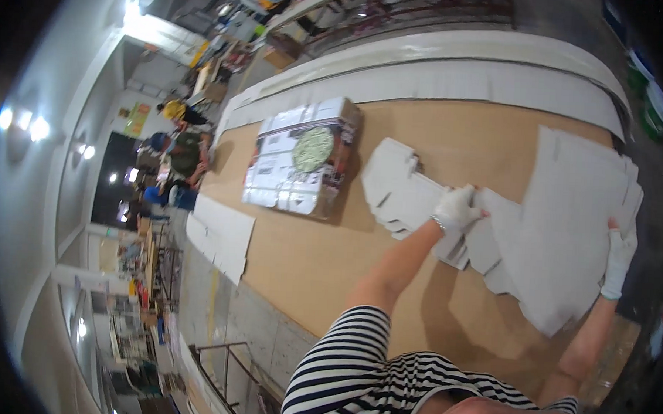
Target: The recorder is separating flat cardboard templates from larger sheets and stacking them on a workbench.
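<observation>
1. Several large white cardboard sheets lie overlapped on the right part of the brown-topped desk, between the grips, long axis running away from the person.
2. Smaller cut cardboard pieces fan leftward from them in a slanting row.
3. Right grip, gloved, touches the sheets' right edge and is the nearer to them; left grip, gloved, rests on the fanned pieces. At this blur I cannot tell whether either is clenched on the card.
4. Left of the pieces sits a plastic-wrapped printed carton, closed, contents hidden.
5. Long white strips line the far edge.
</observation>
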Tool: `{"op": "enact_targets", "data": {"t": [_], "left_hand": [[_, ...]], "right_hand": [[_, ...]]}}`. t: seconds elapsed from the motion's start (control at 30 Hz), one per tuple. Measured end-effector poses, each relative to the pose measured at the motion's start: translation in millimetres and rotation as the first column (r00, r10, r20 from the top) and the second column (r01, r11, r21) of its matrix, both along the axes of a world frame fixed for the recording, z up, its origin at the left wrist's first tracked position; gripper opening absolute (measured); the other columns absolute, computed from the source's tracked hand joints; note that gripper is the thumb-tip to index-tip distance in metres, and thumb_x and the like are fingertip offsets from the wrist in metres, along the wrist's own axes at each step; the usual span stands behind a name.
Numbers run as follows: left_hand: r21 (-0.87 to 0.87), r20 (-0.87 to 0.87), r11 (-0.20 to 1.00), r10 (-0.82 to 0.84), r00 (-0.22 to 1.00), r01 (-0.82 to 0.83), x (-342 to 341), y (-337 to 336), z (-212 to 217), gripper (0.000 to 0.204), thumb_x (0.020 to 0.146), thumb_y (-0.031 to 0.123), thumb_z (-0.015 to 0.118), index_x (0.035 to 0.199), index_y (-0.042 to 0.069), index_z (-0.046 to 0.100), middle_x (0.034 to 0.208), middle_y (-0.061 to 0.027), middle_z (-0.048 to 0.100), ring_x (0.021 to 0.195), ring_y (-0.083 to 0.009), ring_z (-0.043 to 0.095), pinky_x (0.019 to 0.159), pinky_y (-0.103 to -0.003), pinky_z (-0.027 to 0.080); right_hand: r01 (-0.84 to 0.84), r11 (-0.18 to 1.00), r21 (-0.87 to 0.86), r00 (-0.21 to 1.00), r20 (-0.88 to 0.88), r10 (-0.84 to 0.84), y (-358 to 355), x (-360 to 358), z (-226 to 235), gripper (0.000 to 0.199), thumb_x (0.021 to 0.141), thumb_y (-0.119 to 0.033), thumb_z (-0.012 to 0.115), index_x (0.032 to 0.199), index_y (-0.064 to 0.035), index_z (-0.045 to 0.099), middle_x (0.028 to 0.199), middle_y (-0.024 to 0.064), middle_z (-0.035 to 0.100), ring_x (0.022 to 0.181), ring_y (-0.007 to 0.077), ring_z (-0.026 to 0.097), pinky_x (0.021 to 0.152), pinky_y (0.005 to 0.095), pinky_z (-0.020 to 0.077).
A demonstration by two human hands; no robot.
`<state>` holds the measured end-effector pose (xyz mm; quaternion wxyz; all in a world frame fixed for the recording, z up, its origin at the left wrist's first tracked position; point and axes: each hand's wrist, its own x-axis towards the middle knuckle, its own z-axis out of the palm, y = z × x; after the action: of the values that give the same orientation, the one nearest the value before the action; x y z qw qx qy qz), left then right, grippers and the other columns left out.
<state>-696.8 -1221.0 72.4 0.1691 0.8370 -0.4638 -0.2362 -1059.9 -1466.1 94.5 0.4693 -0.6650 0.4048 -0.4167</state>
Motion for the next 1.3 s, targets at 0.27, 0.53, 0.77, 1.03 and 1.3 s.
{"op": "enact_targets", "data": {"t": [0.27,0.53,0.77,1.03,1.3], "left_hand": [[-0.158,0.132,0.985,0.096,0.987,-0.075,-16.0,5.5,-23.5,0.07,0.075,0.059,0.072,0.121,0.006,0.063,0.111,-0.0136,0.065,0.111,-0.0294,0.055,0.099,-0.039,0.04],[-0.279,-0.009,0.956,0.092,0.996,-0.091,-16.2,27.0,2.3,0.068,0.066,0.05,0.083,0.117,0.01,0.063,0.101,-0.01,0.063,0.103,-0.0326,0.051,0.094,-0.041,0.042],[-0.513,0.082,0.855,0.141,0.987,-0.08,-63.3,156.7,37.0,0.077,0.055,0.043,0.087,0.12,0.011,0.061,0.1,-0.0089,0.059,0.098,-0.03,0.053,0.098,-0.044,0.04],[-0.224,0.399,0.972,0.022,0.917,0.074,-64.4,219.0,32.9,0.088,0.061,0.034,0.082,0.138,0.012,0.046,0.125,-0.0145,0.051,0.126,-0.0361,0.044,0.112,-0.054,0.029],[-0.032,0.479,0.985,-0.133,0.867,0.169,-46.2,210.1,27.4,0.057,0.07,0.029,0.077,0.12,0.01,0.057,0.121,-0.0104,0.057,0.122,-0.0301,0.05,0.114,-0.053,0.028]], "right_hand": [[-0.002,0.856,0.517,0.995,-0.08,0.051,-54.4,-14.8,-107.3,0.063,0.091,-0.035,0.069,0.137,0.0059,0.05,0.13,0.0139,0.058,0.112,0.0228,0.058,0.096,0.0337,0.0463],[-0.027,0.952,0.305,0.997,0.082,0.002,-17.4,-63.3,-73.5,0.063,0.092,-0.033,0.068,0.139,0.0047,0.049,0.133,0.016,0.057,0.115,0.0248,0.058,0.102,0.0365,0.0452],[0.259,0.956,0.138,0.966,-0.02,-0.259,128.1,-102.0,-21.4,0.06,0.095,-0.037,0.064,0.135,0.0057,0.052,0.135,0.0174,0.056,0.117,0.0264,0.057,0.105,0.0385,0.0428],[0.254,0.967,0.032,0.96,-0.131,-0.248,160.6,-97.6,-32.8,0.06,0.096,-0.038,0.063,0.135,0.006,0.052,0.135,0.0178,0.056,0.117,0.0267,0.057,0.104,0.0384,0.043],[0.222,0.975,-0.026,0.96,-0.169,-0.223,172.7,-89.8,-30.7,0.06,0.096,-0.038,0.062,0.135,0.0062,0.052,0.135,0.0182,0.056,0.117,0.027,0.057,0.104,0.0383,0.0431]]}}
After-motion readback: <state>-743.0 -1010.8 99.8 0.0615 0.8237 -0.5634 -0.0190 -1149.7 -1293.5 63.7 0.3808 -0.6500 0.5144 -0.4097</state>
